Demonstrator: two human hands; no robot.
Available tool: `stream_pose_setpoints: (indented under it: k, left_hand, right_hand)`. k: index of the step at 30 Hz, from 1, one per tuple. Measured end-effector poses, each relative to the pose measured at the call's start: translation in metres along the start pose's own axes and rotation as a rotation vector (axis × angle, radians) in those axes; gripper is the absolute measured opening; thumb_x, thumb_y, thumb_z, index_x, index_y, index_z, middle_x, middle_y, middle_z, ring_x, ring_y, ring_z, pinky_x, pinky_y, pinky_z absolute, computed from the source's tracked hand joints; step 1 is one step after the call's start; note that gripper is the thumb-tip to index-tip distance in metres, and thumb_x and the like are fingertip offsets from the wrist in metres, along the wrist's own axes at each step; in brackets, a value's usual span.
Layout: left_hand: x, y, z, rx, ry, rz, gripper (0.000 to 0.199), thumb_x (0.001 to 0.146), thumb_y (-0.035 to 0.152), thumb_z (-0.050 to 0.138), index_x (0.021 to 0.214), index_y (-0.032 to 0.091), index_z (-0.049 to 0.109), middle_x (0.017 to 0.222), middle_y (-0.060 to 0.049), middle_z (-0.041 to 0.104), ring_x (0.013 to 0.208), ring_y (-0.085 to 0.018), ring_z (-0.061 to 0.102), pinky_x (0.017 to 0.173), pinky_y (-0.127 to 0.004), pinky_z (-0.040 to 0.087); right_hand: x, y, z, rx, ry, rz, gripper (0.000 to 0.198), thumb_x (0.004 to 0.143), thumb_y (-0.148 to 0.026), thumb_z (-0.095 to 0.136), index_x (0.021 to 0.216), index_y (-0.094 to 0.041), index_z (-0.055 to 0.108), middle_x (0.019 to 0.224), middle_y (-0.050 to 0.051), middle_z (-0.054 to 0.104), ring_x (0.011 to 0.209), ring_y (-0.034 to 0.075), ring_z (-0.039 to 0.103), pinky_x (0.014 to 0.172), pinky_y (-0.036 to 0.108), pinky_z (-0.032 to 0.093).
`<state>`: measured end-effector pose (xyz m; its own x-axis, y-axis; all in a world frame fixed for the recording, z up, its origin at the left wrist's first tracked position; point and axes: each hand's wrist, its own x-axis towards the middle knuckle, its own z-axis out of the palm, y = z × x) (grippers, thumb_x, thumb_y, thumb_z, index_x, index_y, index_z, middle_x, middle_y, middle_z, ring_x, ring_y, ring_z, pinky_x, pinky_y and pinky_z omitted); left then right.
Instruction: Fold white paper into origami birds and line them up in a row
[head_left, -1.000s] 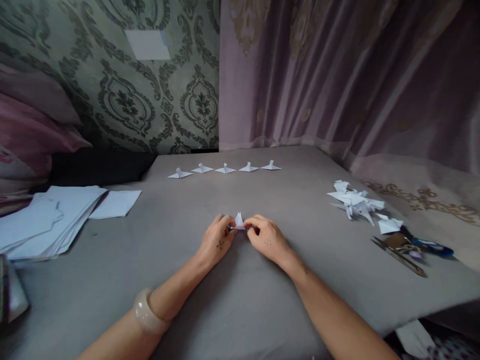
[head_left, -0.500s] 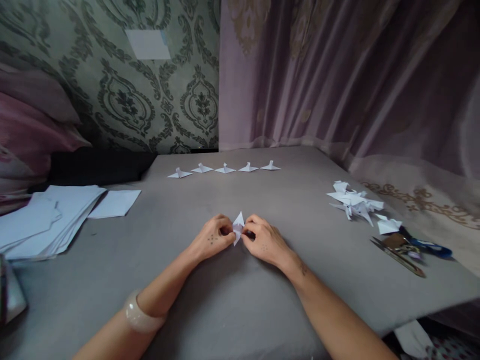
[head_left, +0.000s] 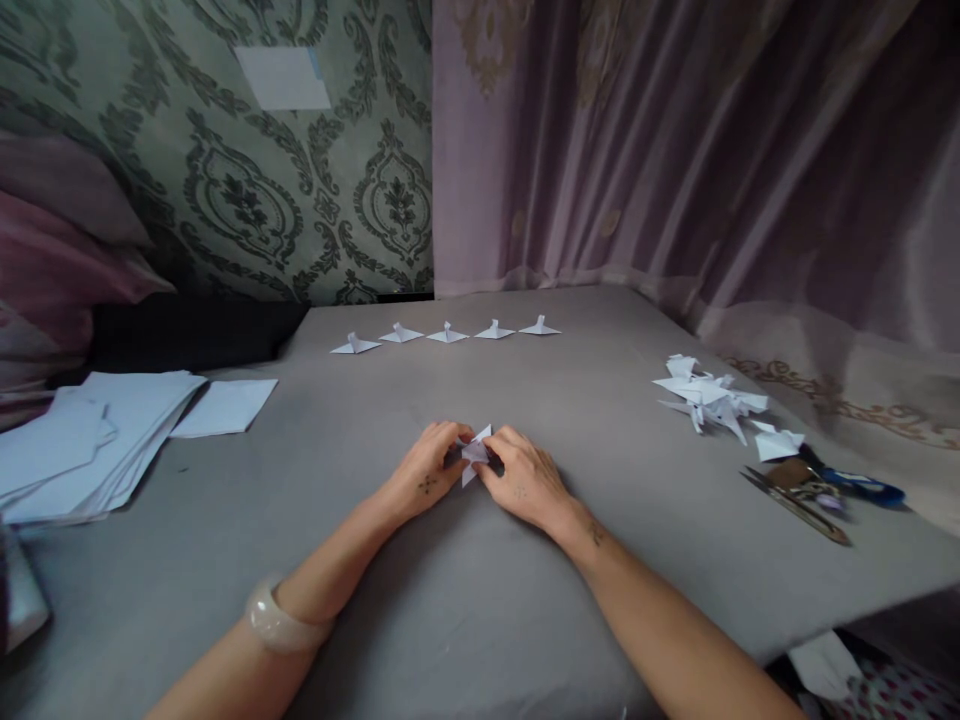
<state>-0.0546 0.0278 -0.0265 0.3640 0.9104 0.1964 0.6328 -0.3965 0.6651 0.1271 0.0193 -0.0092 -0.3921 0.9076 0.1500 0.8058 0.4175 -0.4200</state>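
Observation:
Between my two hands, just over the middle of the grey table, is a small folded white paper piece (head_left: 475, 453) with pointed ends. My left hand (head_left: 433, 466) pinches its left side with thumb and fingers. On the other side, my right hand (head_left: 523, 474) grips the paper the same way, its fingertips partly covering it. Farther back stands a row of several folded paper figures (head_left: 448, 334), each with flat pointed sides and a small upright tip.
To the left lie stacked white paper sheets (head_left: 139, 420) and a smaller sheet (head_left: 225, 408). A heap of folded paper pieces (head_left: 712, 395) sits at the right, near blue-handled scissors (head_left: 862, 488) and a pointed metal tool (head_left: 796, 507). Curtains (head_left: 570, 150) hang behind the grey table (head_left: 465, 610).
The folded paper has tilted, its upper point leaning more to the right. Both hands have shifted slightly with it and keep their hold. The whole view has moved a little.

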Motion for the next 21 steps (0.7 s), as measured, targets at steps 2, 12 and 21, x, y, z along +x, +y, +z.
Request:
stream_pose_setpoints:
  k: [2,12,21]
  left_hand:
    - [0.001,-0.001,0.0,-0.002,-0.01,-0.006,0.028,0.079,0.013,0.053,0.106,0.021,0.054,0.093,-0.004,0.058,0.085,-0.017,0.053,0.074,-0.028,0.045]
    - [0.006,-0.008,-0.001,0.088,0.023,0.098,0.019,0.088,0.023,0.051,0.1,0.019,0.066,0.098,-0.007,0.062,0.092,-0.018,0.054,0.083,-0.031,0.044]
    - [0.008,-0.009,0.0,0.043,0.013,-0.013,0.021,0.087,0.03,0.052,0.084,0.018,0.069,0.083,-0.006,0.06,0.079,-0.017,0.056,0.07,-0.026,0.044]
  right_hand:
    - [0.001,0.002,0.002,0.005,-0.002,-0.012,0.014,0.088,-0.029,0.053,0.094,-0.022,0.063,0.093,0.003,0.059,0.083,0.015,0.056,0.069,0.025,0.04]
    - [0.008,0.009,0.007,0.136,0.028,-0.106,0.024,0.093,-0.019,0.045,0.098,-0.026,0.068,0.096,0.001,0.061,0.088,0.012,0.056,0.075,0.022,0.041]
    - [0.018,0.015,0.012,0.225,0.048,0.014,0.01,0.085,-0.02,0.058,0.087,-0.02,0.067,0.092,0.003,0.06,0.087,0.013,0.056,0.079,0.023,0.042]
